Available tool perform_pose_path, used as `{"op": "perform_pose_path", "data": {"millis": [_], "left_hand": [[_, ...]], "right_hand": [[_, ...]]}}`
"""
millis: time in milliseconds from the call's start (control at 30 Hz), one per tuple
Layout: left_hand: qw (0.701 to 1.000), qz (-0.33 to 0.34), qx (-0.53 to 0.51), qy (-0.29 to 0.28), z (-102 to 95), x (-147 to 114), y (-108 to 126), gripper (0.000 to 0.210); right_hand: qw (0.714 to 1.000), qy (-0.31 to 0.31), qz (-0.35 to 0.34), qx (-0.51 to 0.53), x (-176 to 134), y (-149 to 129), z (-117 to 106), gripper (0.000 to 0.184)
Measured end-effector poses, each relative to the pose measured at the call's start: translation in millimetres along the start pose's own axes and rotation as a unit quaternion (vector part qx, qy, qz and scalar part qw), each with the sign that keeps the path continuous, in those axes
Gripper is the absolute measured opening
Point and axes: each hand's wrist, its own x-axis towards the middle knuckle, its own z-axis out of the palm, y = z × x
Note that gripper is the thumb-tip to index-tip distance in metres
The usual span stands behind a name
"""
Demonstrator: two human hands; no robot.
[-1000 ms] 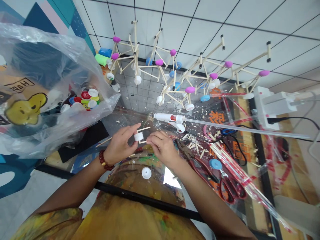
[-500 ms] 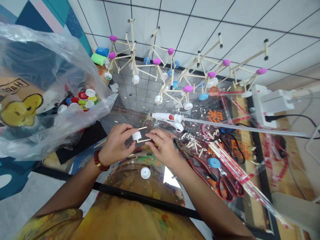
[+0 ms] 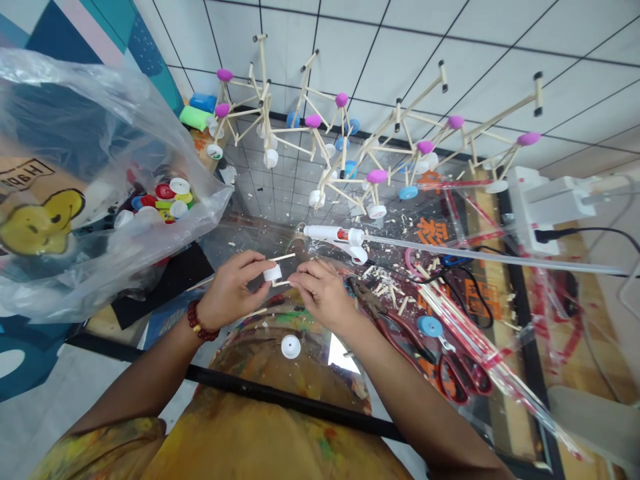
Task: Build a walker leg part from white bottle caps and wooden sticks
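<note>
Between the thumb and fingers of my left hand (image 3: 235, 287) is a white bottle cap (image 3: 273, 273). A pale wooden stick (image 3: 283, 257) juts out at the cap's far side, and a short one (image 3: 281, 284) at its near side. My right hand (image 3: 323, 293) pinches the end of the near stick with thumb and fingertips. Just beyond both hands lies a white glue gun (image 3: 333, 235) with a long clear glue stick (image 3: 480, 252) in its back. A loose white cap (image 3: 291, 347) lies on the glass tabletop close to my body.
Several stick figures (image 3: 375, 177) with magenta tops and cap feet stand along the back. Pliers (image 3: 385, 317), scissors (image 3: 457, 373) and bundled sticks (image 3: 465, 327) lie right, a power strip (image 3: 533, 207) beyond. A plastic bag (image 3: 200, 200) of caps is at left.
My right hand's fingers have closed further around the end of the near stick. The left hand keeps its hold on the cap, almost unmoved.
</note>
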Motion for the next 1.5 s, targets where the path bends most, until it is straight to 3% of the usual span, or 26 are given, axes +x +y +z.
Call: {"op": "perform_pose_path", "data": {"millis": [233, 733, 933, 1033, 1267, 1333, 1400, 1500], "left_hand": [[1.000, 0.016, 0.005, 0.010, 1.2, 0.8, 1.7, 0.027], [0.997, 0.002, 0.065, -0.029, -2.8, -1.4, -1.5, 0.045], [0.998, -0.009, 0.061, -0.025, -8.3, -0.9, 0.4, 0.053], [0.999, -0.021, 0.040, 0.008, -11.1, -0.8, 1.4, 0.053], [0.984, -0.062, 0.038, 0.165, -34.0, 2.6, 10.6, 0.034], [0.985, -0.081, 0.045, 0.143, -46.0, -1.7, 16.8, 0.023], [0.991, -0.098, 0.045, 0.082, -55.3, -10.9, 23.8, 0.013], [0.992, -0.110, 0.059, 0.016, -57.5, -31.0, 33.2, 0.009]], "right_hand": [[0.995, 0.015, -0.047, -0.082, 0.9, -2.9, -1.7, 0.027], [0.999, 0.035, 0.019, -0.012, -1.4, 1.2, 2.4, 0.017], [0.998, 0.062, 0.026, -0.021, -3.8, -2.0, -13.8, 0.023], [0.997, 0.065, 0.029, -0.027, -4.7, -5.5, -31.7, 0.021], [0.994, 0.040, 0.006, -0.097, -13.3, -23.7, -64.9, 0.010], [0.994, 0.038, 0.003, -0.105, -18.7, -28.4, -69.9, 0.010], [0.993, 0.046, 0.007, -0.107, -24.5, -31.1, -72.8, 0.009], [0.993, 0.050, 0.012, -0.105, -31.8, -32.9, -72.4, 0.009]]}}
